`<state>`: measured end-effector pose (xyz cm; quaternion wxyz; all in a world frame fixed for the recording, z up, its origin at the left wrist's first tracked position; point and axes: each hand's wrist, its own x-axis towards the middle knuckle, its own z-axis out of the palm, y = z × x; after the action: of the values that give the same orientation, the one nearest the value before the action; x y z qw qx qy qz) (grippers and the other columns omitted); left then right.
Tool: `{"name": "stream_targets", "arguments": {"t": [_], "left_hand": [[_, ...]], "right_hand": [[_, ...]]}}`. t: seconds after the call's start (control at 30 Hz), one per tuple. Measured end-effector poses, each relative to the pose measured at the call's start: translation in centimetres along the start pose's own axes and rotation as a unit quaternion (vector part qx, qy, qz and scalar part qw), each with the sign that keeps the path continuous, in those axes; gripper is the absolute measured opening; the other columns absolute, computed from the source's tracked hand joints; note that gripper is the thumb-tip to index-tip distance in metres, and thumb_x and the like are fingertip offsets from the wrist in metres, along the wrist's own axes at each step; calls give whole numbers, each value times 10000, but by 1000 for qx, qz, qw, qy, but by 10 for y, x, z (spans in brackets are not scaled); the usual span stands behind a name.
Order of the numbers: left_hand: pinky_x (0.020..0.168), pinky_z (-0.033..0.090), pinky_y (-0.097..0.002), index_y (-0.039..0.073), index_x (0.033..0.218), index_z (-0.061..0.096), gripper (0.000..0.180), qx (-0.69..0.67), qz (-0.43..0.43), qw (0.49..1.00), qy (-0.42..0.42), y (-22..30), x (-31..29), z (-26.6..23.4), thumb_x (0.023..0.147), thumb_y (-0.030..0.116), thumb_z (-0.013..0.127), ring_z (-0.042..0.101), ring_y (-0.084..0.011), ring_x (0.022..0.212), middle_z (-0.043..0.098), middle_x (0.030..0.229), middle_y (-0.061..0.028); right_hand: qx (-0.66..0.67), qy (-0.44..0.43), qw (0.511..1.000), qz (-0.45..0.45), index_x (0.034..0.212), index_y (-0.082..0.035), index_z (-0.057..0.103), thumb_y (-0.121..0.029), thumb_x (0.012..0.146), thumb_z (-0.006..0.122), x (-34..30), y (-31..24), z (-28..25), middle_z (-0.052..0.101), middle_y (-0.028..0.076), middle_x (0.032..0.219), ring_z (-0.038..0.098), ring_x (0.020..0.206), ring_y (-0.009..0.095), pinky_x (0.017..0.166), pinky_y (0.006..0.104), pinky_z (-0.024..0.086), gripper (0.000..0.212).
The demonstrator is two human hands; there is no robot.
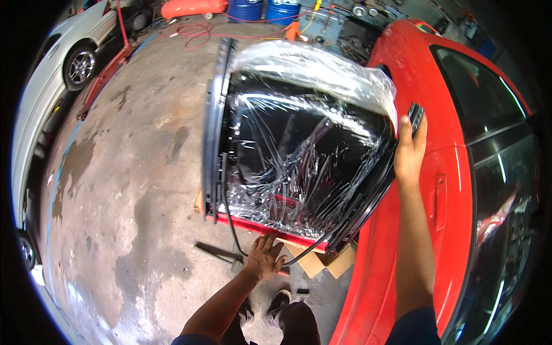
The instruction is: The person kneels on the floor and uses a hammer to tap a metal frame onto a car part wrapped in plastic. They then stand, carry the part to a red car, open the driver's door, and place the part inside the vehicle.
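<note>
A detached car door [299, 155], black inside with a red lower edge and wrapped in clear plastic film, stands upright beside the red car [454, 190]. My right hand [409, 150] grips the door's upper right edge, next to the car's body. My left hand [263, 257] is low, fingers spread on the door's red bottom edge, where a loose black rubber seal [233, 227] hangs down. The door's bottom rests on a flattened cardboard box [322, 261].
Stained concrete floor [132, 190] stretches to the left. A white car [52, 86] is parked far left beside a red lift post [109, 66]. Blue barrels [261, 8], an orange tank [192, 8] and a red hose [195, 31] are at the back. My shoes [279, 302] stand below the door.
</note>
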<state>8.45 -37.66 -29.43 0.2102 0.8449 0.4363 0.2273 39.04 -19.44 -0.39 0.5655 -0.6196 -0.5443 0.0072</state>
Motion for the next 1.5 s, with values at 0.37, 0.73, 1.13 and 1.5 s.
{"name": "stream_targets", "arguments": {"t": [0.37, 0.73, 1.13, 1.5], "left_hand": [[1034, 519, -474, 51, 1215, 719, 570, -25, -531, 746, -402, 25, -346, -114, 993, 544, 538, 665, -390, 1187, 725, 1210, -211], [855, 580, -523, 11, 917, 747, 462, -65, -698, 696, -159, 139, -513, -179, 936, 415, 522, 738, -432, 880, 757, 969, -258], [1039, 502, -509, 1, 1128, 758, 604, -136, -764, 630, -31, 30, -472, -227, 956, 533, 531, 655, -425, 1190, 698, 1244, -265], [1010, 519, -500, 29, 1189, 734, 531, -146, -745, 597, 259, -72, -455, -459, 950, 478, 582, 669, -430, 1163, 715, 1197, -264]], "right_hand": [[48, -69, 994, 72, 1448, -12, 465, -260, 1010, 675, 1, 17, -10, 627, 226, 1280, 621, 1180, 371, 1029, 430, 464, 544], [-180, -172, 950, 188, 1438, -82, 526, -268, 921, 743, 19, 26, -25, 700, 200, 1213, 691, 1111, 389, 945, 489, 521, 591], [-341, 113, 912, -199, 1372, -66, 570, -363, 954, 677, -15, -34, 121, 720, 177, 987, 688, 768, 332, 671, 504, 556, 525], [-38, -81, 981, 173, 1437, -121, 526, -430, 961, 662, 17, -106, 325, 644, 208, 1309, 649, 1119, 446, 931, 583, 516, 584]]}}
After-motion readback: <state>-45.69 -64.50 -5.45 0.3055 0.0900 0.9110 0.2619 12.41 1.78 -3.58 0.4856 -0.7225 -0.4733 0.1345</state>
